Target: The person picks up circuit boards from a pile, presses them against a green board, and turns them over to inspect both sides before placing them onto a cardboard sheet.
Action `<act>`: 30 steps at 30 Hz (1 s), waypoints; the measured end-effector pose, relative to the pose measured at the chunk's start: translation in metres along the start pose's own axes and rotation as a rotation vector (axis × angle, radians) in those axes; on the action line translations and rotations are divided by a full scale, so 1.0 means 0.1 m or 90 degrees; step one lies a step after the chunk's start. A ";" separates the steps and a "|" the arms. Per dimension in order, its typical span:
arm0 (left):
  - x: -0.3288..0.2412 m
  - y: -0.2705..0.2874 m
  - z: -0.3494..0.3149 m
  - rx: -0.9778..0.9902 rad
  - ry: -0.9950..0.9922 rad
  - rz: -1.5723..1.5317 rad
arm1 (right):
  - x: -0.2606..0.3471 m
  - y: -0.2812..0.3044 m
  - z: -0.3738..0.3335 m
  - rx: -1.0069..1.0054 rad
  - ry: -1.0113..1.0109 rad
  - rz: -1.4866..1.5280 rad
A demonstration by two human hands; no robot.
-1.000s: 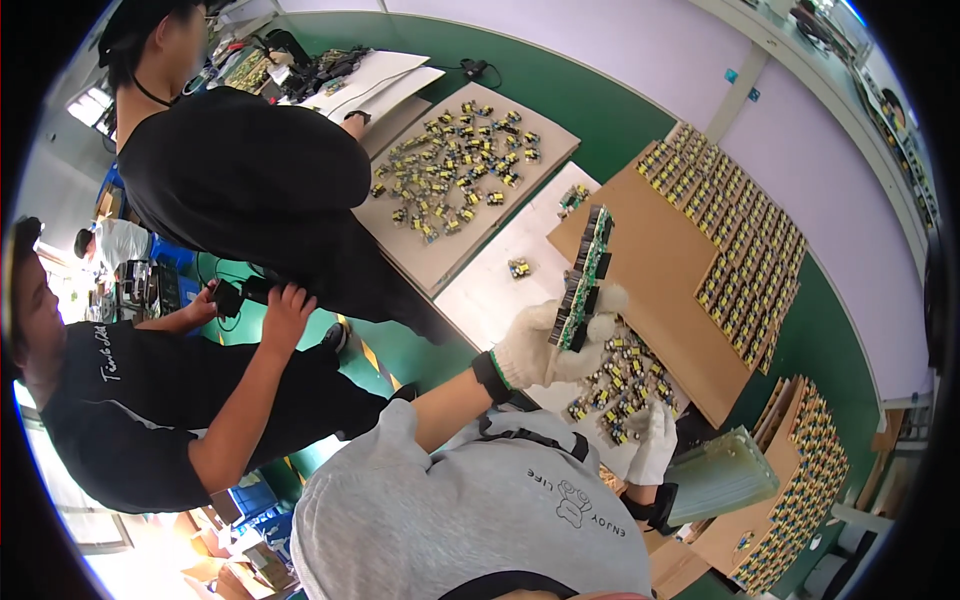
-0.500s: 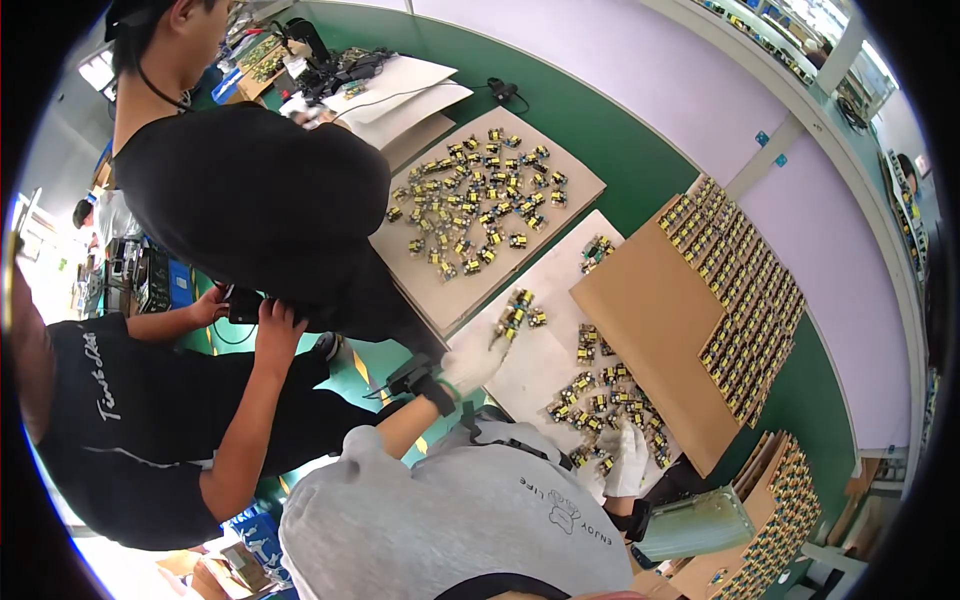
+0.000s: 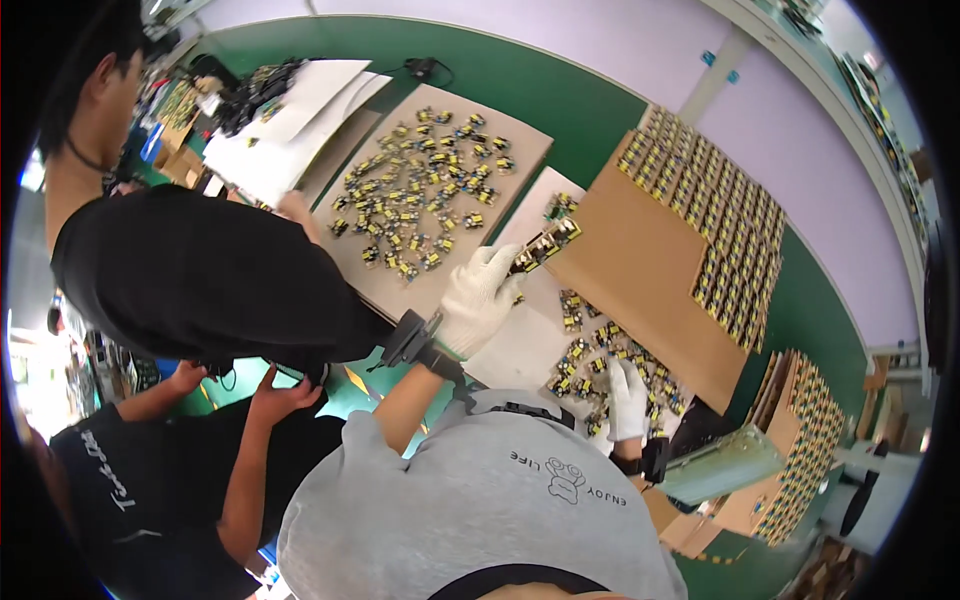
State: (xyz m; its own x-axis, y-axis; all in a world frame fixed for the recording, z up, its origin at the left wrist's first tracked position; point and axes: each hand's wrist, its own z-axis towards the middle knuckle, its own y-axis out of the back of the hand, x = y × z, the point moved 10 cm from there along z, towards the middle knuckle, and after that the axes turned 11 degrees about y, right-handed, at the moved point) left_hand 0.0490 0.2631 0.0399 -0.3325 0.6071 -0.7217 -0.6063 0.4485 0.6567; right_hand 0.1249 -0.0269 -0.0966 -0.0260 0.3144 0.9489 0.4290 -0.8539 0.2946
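Note:
My left hand (image 3: 475, 300), in a white knit glove, is closed around a short row of small circuit boards (image 3: 545, 246) with yellow parts. It holds them raised over the white sheet (image 3: 515, 345), near the edge of a brown cardboard sheet. Lower right, my right hand (image 3: 628, 398), also gloved, rests among loose circuit boards (image 3: 572, 372) on that sheet. Its fingers are stretched out and slightly apart, touching or just above the boards. Straps with dark devices circle both wrists.
Brown cardboard (image 3: 625, 250) carries neat rows of boards (image 3: 745, 225) on its right. Another board-covered panel (image 3: 425, 180) lies farther left. A greenish translucent bin (image 3: 725, 465) stands by my right wrist. Two people in black (image 3: 200, 270) are close on my left.
My left hand has moved up and forward with the row of boards, toward the cardboard. My right hand stays over the loose boards. The view has shifted, and the nearby person leans over the table.

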 end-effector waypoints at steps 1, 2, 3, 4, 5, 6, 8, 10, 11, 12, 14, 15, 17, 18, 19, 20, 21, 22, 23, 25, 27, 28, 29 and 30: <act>-0.03 0.00 -0.02 0.013 -0.003 -0.002 | 0.29 -0.09 0.06 0.013 0.025 -0.025; -0.07 0.03 -0.05 0.008 -0.025 -0.022 | 0.56 -0.18 0.09 0.023 0.016 0.017; -0.13 0.04 -0.08 0.003 -0.049 -0.042 | 0.56 -0.22 0.14 0.046 -0.004 -0.019; -0.18 0.05 -0.11 -0.004 -0.036 -0.069 | 0.68 -0.25 0.17 0.045 0.020 0.006; -0.22 0.03 -0.14 0.005 -0.036 -0.071 | 0.82 -0.29 0.19 0.045 0.044 0.028; -0.27 0.11 -0.18 -0.029 -0.046 -0.089 | 0.88 -0.35 0.19 0.053 0.033 0.063; -0.26 0.19 -0.25 -0.064 -0.051 -0.107 | 0.95 -0.42 0.18 0.068 0.042 0.111; -0.34 0.35 -0.36 -0.170 -0.147 -0.074 | 1.05 -0.47 0.13 0.069 0.047 0.139; -0.35 0.38 -0.34 -0.166 -0.141 -0.076 | 1.12 -0.46 0.11 0.063 0.054 0.167; -0.48 0.47 -0.35 -0.174 -0.189 -0.064 | 1.23 -0.44 0.09 0.061 0.083 0.140; -0.57 0.50 -0.43 -0.182 -0.263 -0.040 | 1.41 -0.41 0.07 0.088 0.073 0.080; -0.57 0.51 -0.45 -0.176 -0.258 -0.040 | 1.46 -0.41 0.07 0.077 0.090 0.159; -0.64 0.59 -0.50 -0.193 -0.285 -0.029 | 1.45 -0.44 0.06 0.068 0.031 0.145; -0.62 0.57 -0.55 -0.221 -0.305 0.000 | 1.51 -0.50 0.03 0.094 0.013 0.138; -0.62 0.58 -0.57 -0.216 -0.304 -0.001 | 1.57 -0.54 0.00 0.121 -0.004 0.132; -0.64 0.58 -0.58 -0.206 -0.294 0.009 | 1.61 -0.56 -0.04 0.152 -0.048 0.132; -0.65 0.58 -0.60 -0.196 -0.286 0.018 | 1.52 -0.59 -0.04 0.146 -0.051 0.134; -0.65 0.58 -0.63 -0.191 -0.290 0.016 | 1.46 -0.56 0.02 0.093 0.025 0.114; -0.60 0.57 -0.65 -0.161 -0.266 -0.010 | 1.51 -0.52 0.05 0.043 0.102 0.092; -0.59 0.50 -0.71 -0.129 -0.245 -0.035 | 1.60 -0.50 0.03 0.022 0.120 0.124; -0.41 0.61 -0.79 -0.305 -0.081 0.021 | 1.59 -0.50 0.03 0.002 0.062 0.138; -0.26 0.56 -0.79 -0.273 -0.053 -0.039 | 1.58 -0.50 0.03 0.001 0.062 0.140; -0.24 0.57 -0.78 -0.271 -0.056 -0.041 | 1.61 -0.48 0.05 -0.001 0.092 0.148; -0.27 0.58 -0.78 -0.272 -0.091 -0.030 | 1.64 -0.45 0.06 -0.003 0.122 0.156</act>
State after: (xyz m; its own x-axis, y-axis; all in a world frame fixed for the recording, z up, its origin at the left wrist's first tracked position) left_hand -0.0333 0.2216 0.0810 -0.2119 0.6903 -0.6918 -0.8721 0.1859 0.4526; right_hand 0.1069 0.0659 0.0446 -0.0916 0.0154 0.9957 0.4398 -0.8965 0.0543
